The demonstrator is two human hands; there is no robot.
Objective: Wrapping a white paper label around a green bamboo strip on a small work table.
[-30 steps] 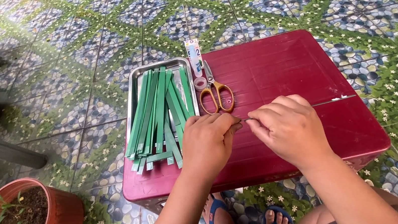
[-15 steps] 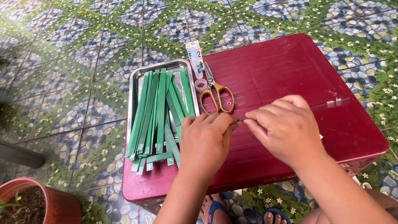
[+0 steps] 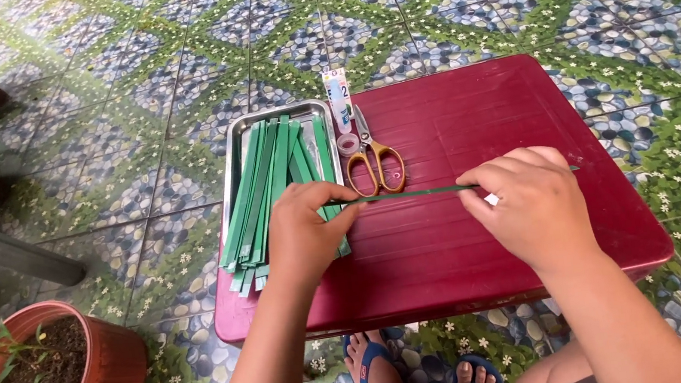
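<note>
Strip (image 3: pixel 406 195) of green paper lay stretched flat across the red table (image 3: pixel 521 109), and you pinched one end with the fingers of your left hand (image 3: pixel 304 231) and the other with your right hand (image 3: pixel 528 203), so it stayed straight. More strips waited in the metal tray (image 3: pixel 232 140), with scissors (image 3: pixel 373 157) and a glue tube (image 3: pixel 337 96) close beside. Around was patterned floor tile (image 3: pixel 169 65) and a plant pot (image 3: pixel 86 378).

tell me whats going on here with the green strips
A person holds one thin green strip stretched flat between the left hand and right hand over a low red table. More green strips lie in a metal tray, with scissors and a glue tube beside it.
</note>
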